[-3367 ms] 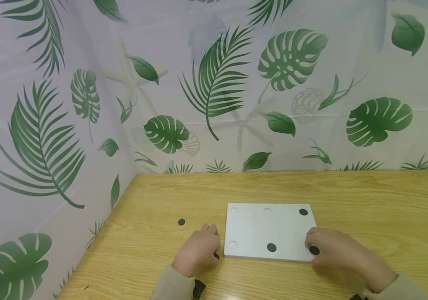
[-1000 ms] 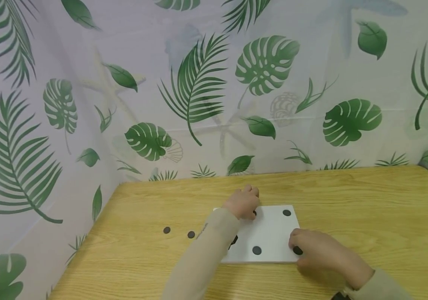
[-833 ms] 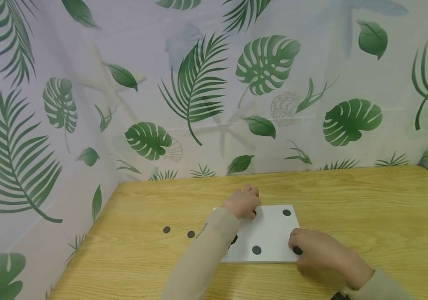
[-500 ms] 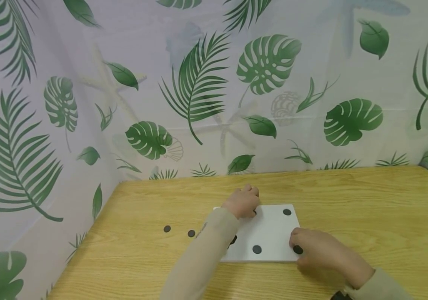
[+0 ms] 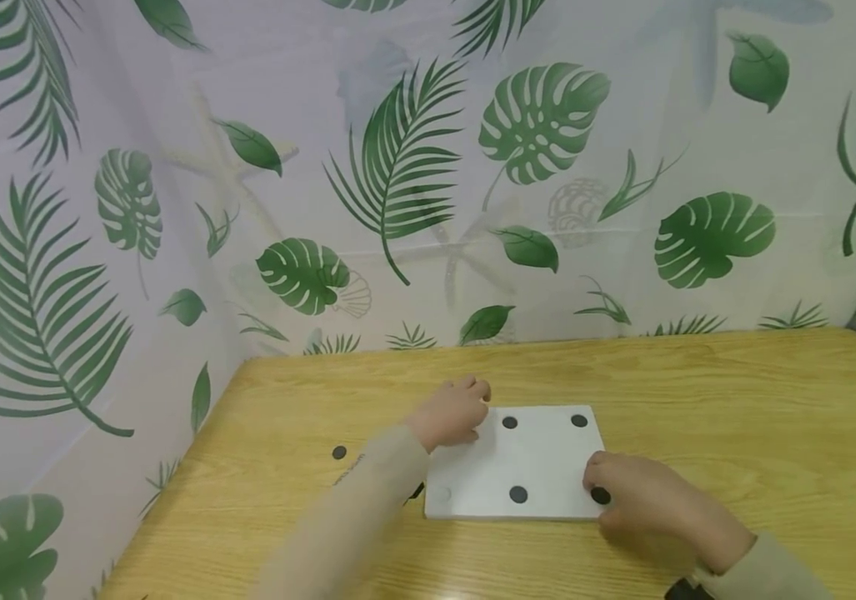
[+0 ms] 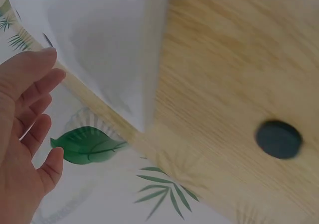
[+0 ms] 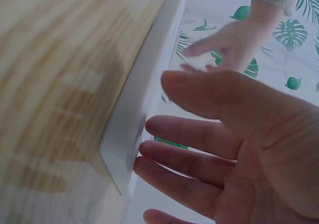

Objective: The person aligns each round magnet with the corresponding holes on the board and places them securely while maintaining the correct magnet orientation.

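A white board (image 5: 473, 471) with round recesses lies on the table, black discs sitting at its back middle (image 5: 509, 422), back right (image 5: 579, 421), front middle (image 5: 518, 494) and front right. My left hand (image 5: 448, 412) hovers over the back left part of the board, fingers loosely bent with nothing between them. Its thumb and fingers stand apart in the left wrist view. My right hand (image 5: 645, 497) rests at the right end of the board, its fairly straight fingers (image 7: 184, 162) against the edge, close by the front right disc (image 5: 600, 495). A pale recess (image 5: 443, 495) shows at the front left.
One loose black disc (image 5: 339, 452) lies on the wooden table (image 5: 285, 417) left of the board. In the left wrist view a black disc (image 6: 279, 139) lies on the wood. A leaf-printed cloth (image 5: 412, 167) hangs behind and to the left. The left sleeve (image 5: 352, 500) covers some tabletop.
My left hand carried a disc from the table to the board's back middle, let it go, and has drawn back leftward. The sleeve now hides a second loose disc. The right hand stays.
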The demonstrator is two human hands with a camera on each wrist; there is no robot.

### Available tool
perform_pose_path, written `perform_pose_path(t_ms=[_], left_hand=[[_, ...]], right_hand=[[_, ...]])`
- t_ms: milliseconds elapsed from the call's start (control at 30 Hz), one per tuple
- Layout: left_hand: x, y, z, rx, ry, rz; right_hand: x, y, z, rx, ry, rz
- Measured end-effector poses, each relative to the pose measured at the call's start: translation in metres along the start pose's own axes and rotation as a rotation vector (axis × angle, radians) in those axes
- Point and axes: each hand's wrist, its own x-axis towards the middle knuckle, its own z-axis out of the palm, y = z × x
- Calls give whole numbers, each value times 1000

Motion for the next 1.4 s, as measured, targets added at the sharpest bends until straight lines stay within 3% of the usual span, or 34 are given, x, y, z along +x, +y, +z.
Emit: perform_pose_path(t_ms=[167, 333, 567, 867, 1400], left_hand=[[-30, -24, 18, 0, 23, -15], [-62, -50, 38, -75, 21, -107], [-94, -65, 47, -152, 4, -185], [-99, -61, 50, -204, -53, -179], [-90, -49, 45, -213, -114, -165]], right_hand=[[1, -1, -1, 4, -8, 12], [1, -1, 0, 3, -16, 23], [0, -1, -1, 13, -5, 42], [2, -3, 0, 10, -16, 50], [2, -3, 1, 0, -15, 46]])
